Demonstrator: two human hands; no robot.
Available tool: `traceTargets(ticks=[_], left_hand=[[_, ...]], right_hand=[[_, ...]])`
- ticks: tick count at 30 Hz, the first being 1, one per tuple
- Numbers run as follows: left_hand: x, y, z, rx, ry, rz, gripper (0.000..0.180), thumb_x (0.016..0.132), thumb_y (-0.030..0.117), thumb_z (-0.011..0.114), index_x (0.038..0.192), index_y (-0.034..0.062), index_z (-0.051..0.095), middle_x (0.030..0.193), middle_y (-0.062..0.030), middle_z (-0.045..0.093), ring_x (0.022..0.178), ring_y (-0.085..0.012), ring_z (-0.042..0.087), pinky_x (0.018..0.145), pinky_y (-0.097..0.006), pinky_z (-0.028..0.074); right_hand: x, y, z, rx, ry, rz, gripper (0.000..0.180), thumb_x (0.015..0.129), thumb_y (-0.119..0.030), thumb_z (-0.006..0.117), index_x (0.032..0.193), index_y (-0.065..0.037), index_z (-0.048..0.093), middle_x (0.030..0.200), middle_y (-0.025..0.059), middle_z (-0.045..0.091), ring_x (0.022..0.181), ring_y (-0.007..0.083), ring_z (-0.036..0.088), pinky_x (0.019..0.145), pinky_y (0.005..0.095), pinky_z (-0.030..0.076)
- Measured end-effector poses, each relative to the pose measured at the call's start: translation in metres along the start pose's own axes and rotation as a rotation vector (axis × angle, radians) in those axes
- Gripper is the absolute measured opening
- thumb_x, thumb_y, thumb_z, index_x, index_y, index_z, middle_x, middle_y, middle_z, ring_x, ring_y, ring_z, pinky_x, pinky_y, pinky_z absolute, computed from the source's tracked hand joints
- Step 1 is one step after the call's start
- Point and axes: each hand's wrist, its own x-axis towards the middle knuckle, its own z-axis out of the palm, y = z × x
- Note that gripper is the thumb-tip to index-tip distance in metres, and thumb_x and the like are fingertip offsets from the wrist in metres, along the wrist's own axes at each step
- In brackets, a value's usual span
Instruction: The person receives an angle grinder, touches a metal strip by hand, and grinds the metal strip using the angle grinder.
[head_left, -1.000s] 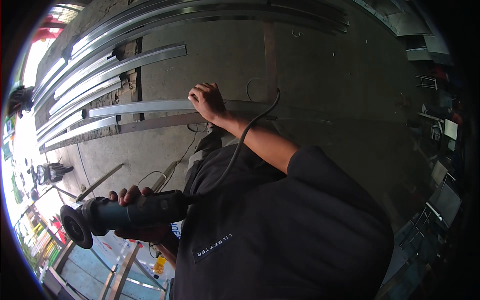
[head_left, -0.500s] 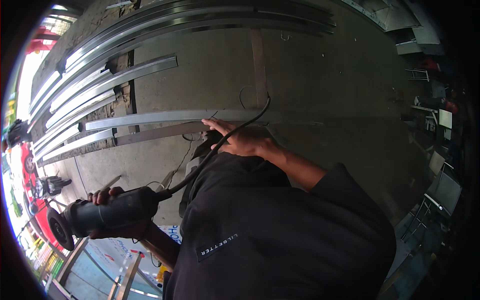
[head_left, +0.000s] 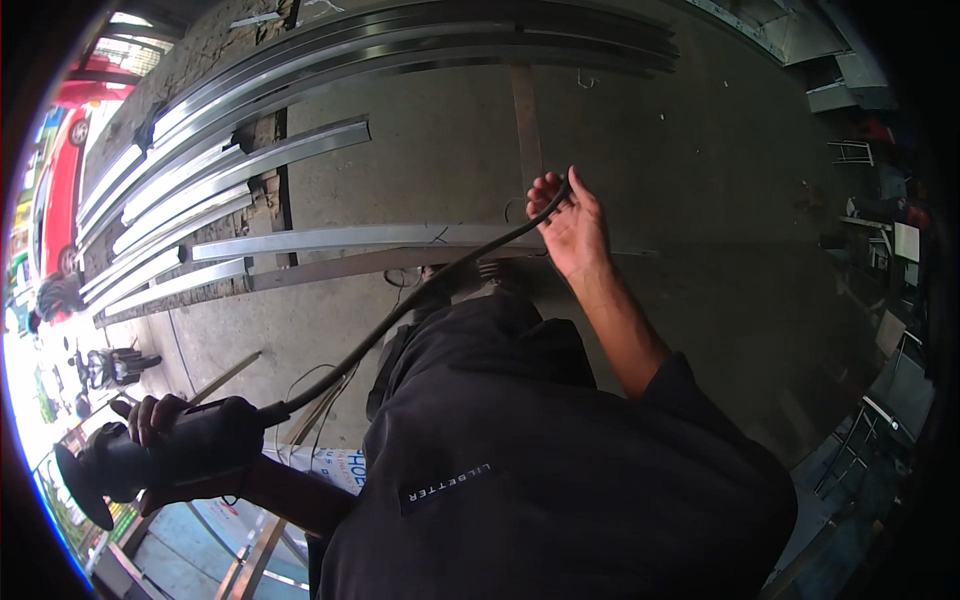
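Over at the person's left side, the left hand has its fingers wrapped round the dark body of an angle grinder, whose disc faces outward, away from the dark shirt. From the grinder's rear a black cable runs up across the legs to the right hand, which is turned palm up, fingers parted and loosely curled, the cable lying across them. Beyond, I see a long silvery metal bar on the concrete floor side, with more shiny profiles lying farther left. A parked motorcycle and a red car show near the bright left edge.
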Motion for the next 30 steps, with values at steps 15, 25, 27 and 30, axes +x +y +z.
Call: traceTargets(ticks=[15, 25, 27, 30], left_hand=[[-0.086, -0.137, -0.036, -0.061, 0.016, -0.375, 0.094, 0.088, 0.065, 0.075, 0.147, 0.0048, 0.034, 0.106, -0.0091, 0.051, 0.096, -0.0238, 0.058, 0.085, -0.046, 0.046], [-0.127, -0.204, -0.03, -0.085, 0.089, -0.615, 0.096, 0.08, 0.065, 0.082, 0.144, 0.0075, 0.04, 0.107, -0.0115, 0.059, 0.096, -0.0258, 0.06, 0.095, -0.048, 0.045], [-0.134, -0.211, -0.026, -0.058, 0.098, -0.645, 0.098, 0.078, 0.063, 0.083, 0.145, 0.0075, 0.039, 0.107, -0.0119, 0.059, 0.096, -0.0267, 0.06, 0.097, -0.049, 0.045], [-0.142, -0.217, -0.024, -0.014, 0.094, -0.703, 0.1, 0.076, 0.061, 0.085, 0.146, 0.0076, 0.038, 0.106, -0.0126, 0.059, 0.096, -0.0282, 0.061, 0.103, -0.05, 0.046]], right_hand=[[-0.011, -0.154, -0.089, -1.394, 0.414, -0.297, 0.024, 0.092, -0.027, 0.064, 0.082, -0.006, 0.068, 0.066, 0.0055, 0.067, 0.059, 0.0142, 0.065, 0.055, 0.0273, 0.045], [-0.02, -0.205, -0.111, -2.255, 0.604, 0.233, 0.023, 0.084, -0.011, 0.055, 0.08, 0.007, 0.068, 0.071, 0.0165, 0.071, 0.059, 0.0225, 0.069, 0.056, 0.0389, 0.053], [-0.026, -0.204, -0.112, -2.261, 0.618, 0.304, 0.022, 0.08, -0.005, 0.054, 0.086, 0.011, 0.067, 0.069, 0.0193, 0.067, 0.054, 0.025, 0.065, 0.05, 0.0393, 0.049], [-0.035, -0.206, -0.147, -2.166, 0.656, 0.519, 0.023, 0.083, -0.006, 0.054, 0.092, 0.01, 0.069, 0.075, 0.0203, 0.072, 0.058, 0.0244, 0.068, 0.051, 0.0379, 0.05]])
